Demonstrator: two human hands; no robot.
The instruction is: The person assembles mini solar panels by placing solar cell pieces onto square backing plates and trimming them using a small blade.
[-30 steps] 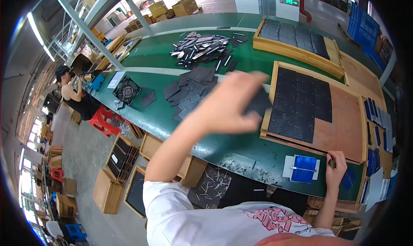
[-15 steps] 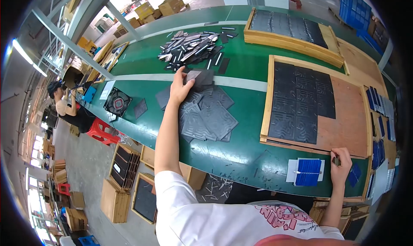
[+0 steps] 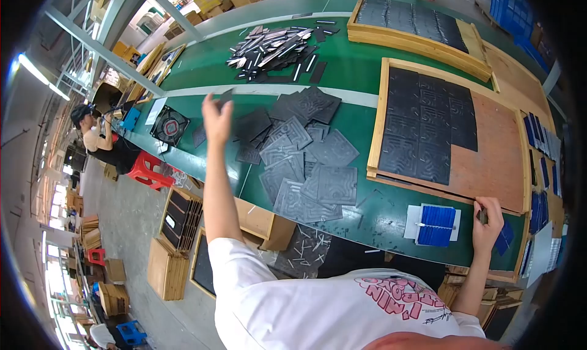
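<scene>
Pile of dark tiles (image 3: 299, 148) on the green table (image 3: 192, 72) is now spread wider than half a second ago: it reaches farther toward the near edge, and more tile faces lie exposed. Single tiles therefore appear easier to lift out.

Left hand (image 3: 217, 125) has moved from the far end of the pile to a position clear of its left side, near the fan (image 3: 170, 127). Thumb and fingers are closed to a narrow pinch, with a held tile (image 3: 226, 97) between the tips, seen nearly edge-on. Whether it is one tile or several cannot be told.

Right hand (image 3: 488, 226) stays at the near edge of the wooden tray (image 3: 378, 117), to the right of the blue stack (image 3: 435, 226). Its fingers are curled in; a small dark patch shows between them, but whether it is a gripped object cannot be told.

Laid tiles (image 3: 422, 127) in the tray show no change. They fill its left part in columns, the rightmost column ending short of the other two. Bare board (image 3: 483, 173) shows to the right and at the near right corner.

Tile appearance: flat, thin, dark grey to black, roughly square. Raised maze-like lines mark many faces. Tiles in the pile overlap at mixed angles; those in the tray sit edge to edge.
</scene>
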